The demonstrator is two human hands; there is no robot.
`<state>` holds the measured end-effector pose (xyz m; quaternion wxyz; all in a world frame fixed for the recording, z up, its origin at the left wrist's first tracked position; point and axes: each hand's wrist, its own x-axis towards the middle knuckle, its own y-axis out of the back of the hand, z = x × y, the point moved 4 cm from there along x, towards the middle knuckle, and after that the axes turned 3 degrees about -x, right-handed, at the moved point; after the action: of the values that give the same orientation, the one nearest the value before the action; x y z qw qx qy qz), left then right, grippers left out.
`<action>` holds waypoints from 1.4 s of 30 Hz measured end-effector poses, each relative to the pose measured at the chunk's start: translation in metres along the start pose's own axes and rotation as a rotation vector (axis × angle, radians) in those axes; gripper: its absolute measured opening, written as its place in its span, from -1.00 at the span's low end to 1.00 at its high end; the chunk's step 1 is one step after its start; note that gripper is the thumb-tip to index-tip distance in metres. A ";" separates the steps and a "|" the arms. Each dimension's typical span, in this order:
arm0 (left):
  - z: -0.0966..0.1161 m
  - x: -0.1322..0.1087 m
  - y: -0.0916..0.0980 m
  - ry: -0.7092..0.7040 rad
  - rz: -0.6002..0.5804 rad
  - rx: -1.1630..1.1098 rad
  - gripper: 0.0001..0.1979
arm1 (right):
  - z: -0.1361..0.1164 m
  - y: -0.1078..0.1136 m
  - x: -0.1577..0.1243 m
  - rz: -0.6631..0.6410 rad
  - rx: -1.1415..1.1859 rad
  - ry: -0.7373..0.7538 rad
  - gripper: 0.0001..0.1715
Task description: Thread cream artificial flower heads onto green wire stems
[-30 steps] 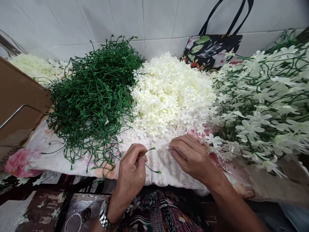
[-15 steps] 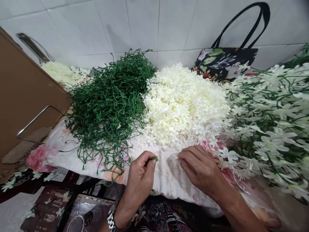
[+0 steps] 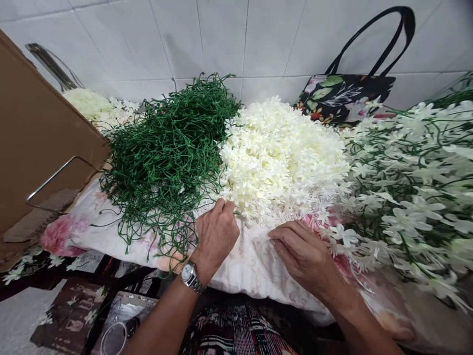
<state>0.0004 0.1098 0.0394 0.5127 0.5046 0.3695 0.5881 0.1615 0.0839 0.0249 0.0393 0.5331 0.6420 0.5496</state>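
My left hand [image 3: 218, 229], with a metal watch on the wrist, is at the front edge of a heap of white artificial flower heads [image 3: 281, 153]. Its fingers are curled closed with the back of the hand towards me, so whatever they hold is hidden. To its left lies a tangled pile of green plastic stems [image 3: 166, 148], some trailing over the cloth. My right hand [image 3: 299, 246] stays low above the floral cloth [image 3: 251, 266], thumb and fingertips pinched together. Anything in that pinch is too small to make out.
Finished-looking white flowers on green stems [image 3: 417, 212] crowd the right side. A black floral bag [image 3: 343, 98] stands against the tiled wall [image 3: 207, 39]. On the left are a cardboard box [image 3: 40, 143] and a bent metal bar [image 3: 51, 180].
My left hand has moved forward to the white heap and turned its back to me; the green stem tip seen in its pinch is now hidden. My right hand has barely shifted.
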 end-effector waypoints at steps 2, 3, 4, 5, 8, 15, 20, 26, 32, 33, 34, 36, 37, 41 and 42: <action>0.000 0.000 0.000 -0.024 0.058 0.000 -0.76 | 0.000 0.001 0.000 0.008 0.009 -0.013 -0.81; -0.002 -0.002 0.001 -0.034 0.103 -0.032 -0.76 | 0.000 0.002 0.000 0.014 0.010 -0.016 -0.81; -0.004 -0.005 0.003 -0.042 0.154 -0.086 -0.77 | 0.001 0.002 0.000 0.017 0.011 -0.016 -0.82; -0.006 -0.008 0.006 -0.051 0.207 -0.162 -0.78 | 0.001 0.002 0.000 0.022 0.013 -0.014 -0.82; -0.015 -0.021 0.014 -0.075 0.329 -0.468 -0.82 | 0.001 0.003 0.000 0.039 0.026 -0.008 -0.83; -0.015 -0.036 0.016 -0.048 0.217 -0.944 -0.85 | -0.001 0.007 0.001 0.059 0.053 0.007 -0.82; 0.011 -0.040 0.008 -0.187 -0.042 -1.017 -0.75 | -0.006 0.009 0.002 0.072 0.083 0.058 -0.78; 0.022 -0.043 0.001 -0.279 -0.066 -1.032 -0.72 | -0.011 0.010 0.001 0.066 0.142 0.125 -0.77; 0.020 -0.047 0.001 -0.283 -0.002 -1.043 -0.73 | -0.013 0.009 0.000 0.057 0.158 0.154 -0.72; 0.019 -0.047 0.002 -0.281 0.004 -1.049 -0.74 | -0.012 0.009 0.000 0.045 0.153 0.151 -0.72; 0.019 -0.047 0.002 -0.277 0.008 -1.056 -0.74 | -0.012 0.009 0.001 0.034 0.147 0.145 -0.71; 0.018 -0.047 0.002 -0.262 0.003 -1.074 -0.76 | -0.011 0.010 0.001 0.024 0.136 0.126 -0.72; 0.018 -0.047 0.002 -0.249 -0.007 -1.086 -0.77 | -0.011 0.010 0.001 0.027 0.140 0.115 -0.73; 0.016 -0.045 0.001 -0.179 -0.049 -1.178 -0.82 | -0.010 0.012 0.002 0.027 0.209 0.095 -0.83; 0.016 -0.044 0.001 -0.157 -0.056 -1.205 -0.83 | -0.010 0.012 0.003 0.023 0.221 0.095 -0.84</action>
<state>0.0138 0.0650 0.0342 0.7491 0.1573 -0.0543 0.6412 0.1617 0.0769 0.0395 -0.0565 0.5148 0.6939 0.5003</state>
